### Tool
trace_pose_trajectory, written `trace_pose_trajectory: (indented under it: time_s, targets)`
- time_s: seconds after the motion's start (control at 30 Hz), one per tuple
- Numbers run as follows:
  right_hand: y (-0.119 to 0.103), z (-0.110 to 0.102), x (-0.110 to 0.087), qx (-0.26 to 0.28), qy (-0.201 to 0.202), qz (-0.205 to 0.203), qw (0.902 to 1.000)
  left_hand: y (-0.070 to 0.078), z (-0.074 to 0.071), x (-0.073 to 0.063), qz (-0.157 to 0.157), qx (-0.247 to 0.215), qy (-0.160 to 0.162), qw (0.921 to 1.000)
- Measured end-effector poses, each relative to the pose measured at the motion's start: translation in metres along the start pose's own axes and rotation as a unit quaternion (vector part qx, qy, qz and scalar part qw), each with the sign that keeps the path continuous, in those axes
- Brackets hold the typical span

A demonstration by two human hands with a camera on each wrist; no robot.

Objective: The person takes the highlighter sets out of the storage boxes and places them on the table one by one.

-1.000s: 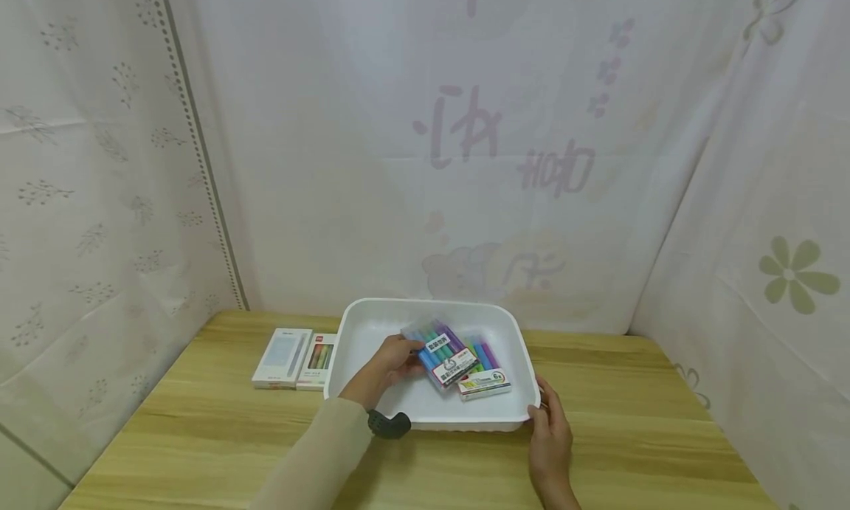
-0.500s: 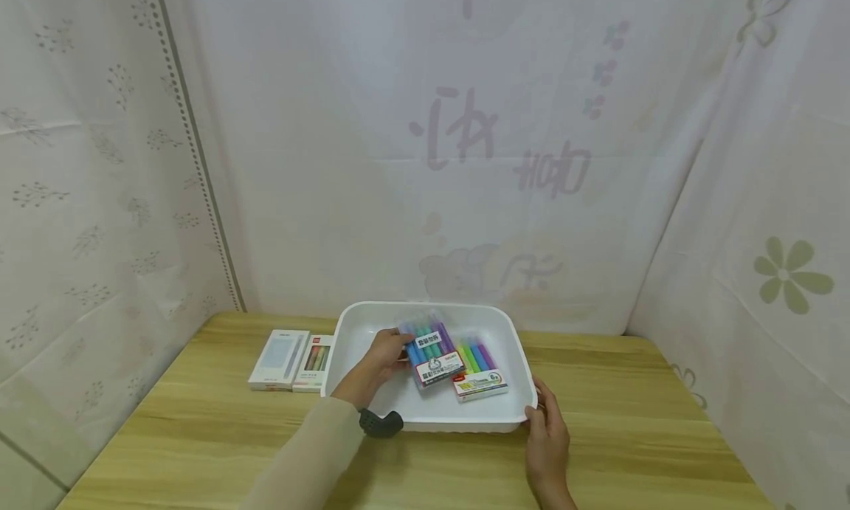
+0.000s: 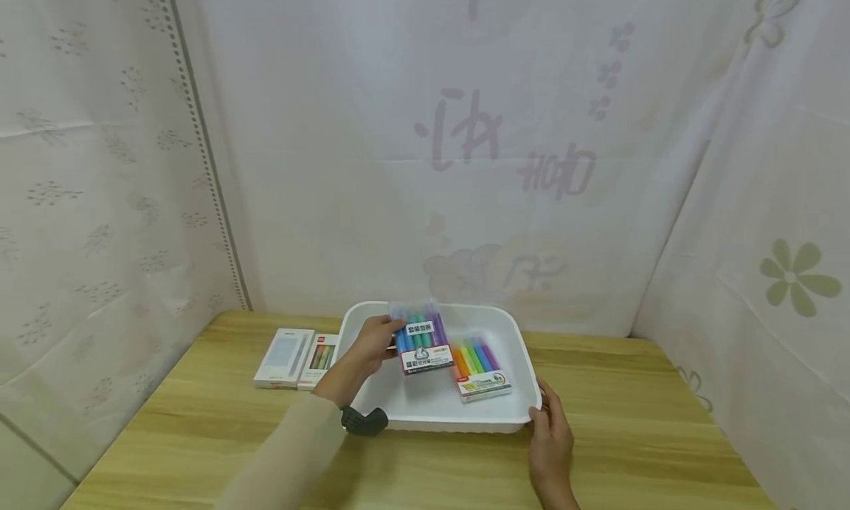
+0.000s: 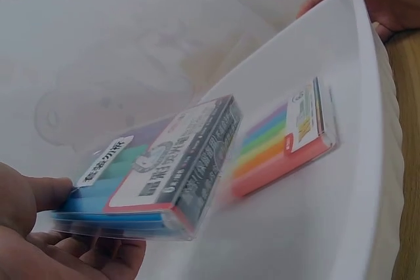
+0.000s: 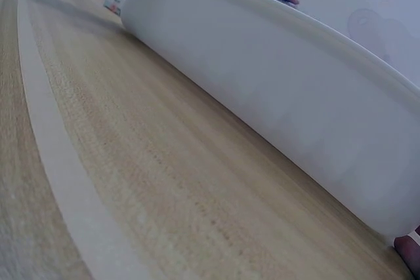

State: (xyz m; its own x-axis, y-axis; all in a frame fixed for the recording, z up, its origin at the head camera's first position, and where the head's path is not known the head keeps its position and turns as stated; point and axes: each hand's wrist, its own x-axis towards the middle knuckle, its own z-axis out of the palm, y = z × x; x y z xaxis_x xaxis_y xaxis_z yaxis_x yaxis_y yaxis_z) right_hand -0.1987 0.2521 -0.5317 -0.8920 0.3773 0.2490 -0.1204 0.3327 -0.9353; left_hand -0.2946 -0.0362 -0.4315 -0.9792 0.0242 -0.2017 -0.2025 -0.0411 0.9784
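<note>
In the head view my left hand (image 3: 373, 342) pinches a clear pack of highlighters (image 3: 421, 339), blue, green and purple, by its left side. The thumb lies on top and the fingers curl beneath in the left wrist view, where the pack (image 4: 157, 168) is tilted above the floor of a white plastic tray (image 3: 412, 410). A second pack of highlighters (image 3: 479, 370), in rainbow colours, lies inside the tray towards the right. My right hand (image 3: 553, 443) grips the tray's front right corner, thumb at the rim. In the right wrist view the tray wall (image 5: 262, 77) hides the packs.
Left of the tray stand a white box (image 3: 284, 359) and a narrower box with a window showing coloured sticks (image 3: 320, 359), close to its wall. All sits on a wood-grain table (image 3: 617, 407). Patterned white curtains (image 3: 372, 163) enclose the back and sides.
My left hand has lifted the highlighter pack off the rainbow pack and shifted it left, turning it straighter. The rainbow pack now shows fully. The right hand stays at the tray's corner.
</note>
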Motion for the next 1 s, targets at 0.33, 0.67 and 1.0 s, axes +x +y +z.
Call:
trace_pose_trajectory:
  time_s: [0.33,0.67,1.0]
  targets:
    - [-0.001,-0.002,0.000,0.004,-0.008,0.006,0.9999,0.015,-0.027,-0.022,0.016,0.009,-0.020,0.9996]
    - [-0.002,-0.003,0.000,0.004,-0.009,0.012,0.9999,0.021,-0.057,-0.040,0.015,0.024,-0.006,0.9996]
    - [-0.004,-0.002,0.000,0.004,-0.016,0.015,0.9997,0.022,-0.098,-0.055,0.004,0.040,0.014,0.9991]
